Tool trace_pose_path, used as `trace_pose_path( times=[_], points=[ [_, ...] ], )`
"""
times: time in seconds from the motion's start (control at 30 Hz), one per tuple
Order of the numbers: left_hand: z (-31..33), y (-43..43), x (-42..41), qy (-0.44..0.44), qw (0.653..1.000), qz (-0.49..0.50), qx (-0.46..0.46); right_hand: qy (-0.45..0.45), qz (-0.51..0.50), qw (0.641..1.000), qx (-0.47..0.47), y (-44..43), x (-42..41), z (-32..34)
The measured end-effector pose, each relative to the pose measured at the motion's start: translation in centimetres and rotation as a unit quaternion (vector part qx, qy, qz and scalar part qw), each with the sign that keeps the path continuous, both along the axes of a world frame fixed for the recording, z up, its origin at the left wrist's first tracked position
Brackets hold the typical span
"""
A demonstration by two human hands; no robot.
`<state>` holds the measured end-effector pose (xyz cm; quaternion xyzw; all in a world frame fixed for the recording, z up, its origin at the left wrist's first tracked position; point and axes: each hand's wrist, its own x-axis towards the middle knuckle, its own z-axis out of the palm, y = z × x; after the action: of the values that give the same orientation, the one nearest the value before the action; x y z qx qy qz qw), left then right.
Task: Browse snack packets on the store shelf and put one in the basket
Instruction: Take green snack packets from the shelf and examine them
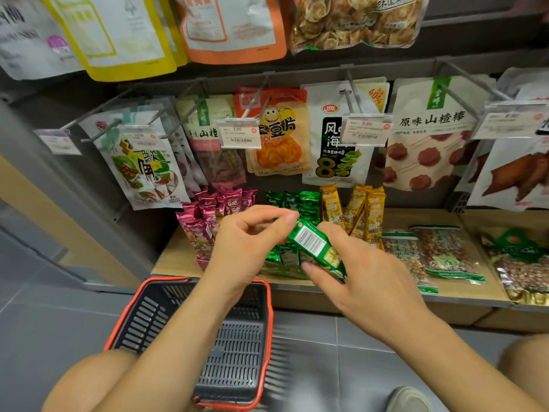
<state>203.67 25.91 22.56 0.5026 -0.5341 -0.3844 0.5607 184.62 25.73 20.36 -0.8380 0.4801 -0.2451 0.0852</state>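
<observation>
My left hand (252,242) and right hand (365,278) pinch green foil snack packet (312,242) above wooden shelf (169,263) front edge; red-rimmed grey plastic basket (269,322) below

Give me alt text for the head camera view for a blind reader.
Two hands hold a green snack packet, barcode up, before a shelf of snack packets: the left hand pinches its top end, the right hand grips its lower part. A red-rimmed basket sits on the floor.

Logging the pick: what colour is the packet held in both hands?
Green packet with a white barcode label, clearest in the head view.
</observation>
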Motion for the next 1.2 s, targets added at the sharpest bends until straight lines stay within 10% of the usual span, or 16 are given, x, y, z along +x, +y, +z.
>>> trace_pose_path(
  times=[0.33,0.9,1.2],
  points=[
    [-0.5,-1.1,1.4,0.106,0.983,0.149,-0.022,-0.159,0.178,0.902,0.36,-1.1,-1.2,0.2],
    [-0.6,-1.1,1.3,0.319,0.944,0.024,0.082,-0.259,0.089,0.933,0.234,0.8,1.4,-0.7],
    [-3.3,0.9,-4.1,0.081,0.977,-0.11,0.163,-0.352,0.001,0.894,0.278,-0.8,1.4,-0.7]
  ],
)
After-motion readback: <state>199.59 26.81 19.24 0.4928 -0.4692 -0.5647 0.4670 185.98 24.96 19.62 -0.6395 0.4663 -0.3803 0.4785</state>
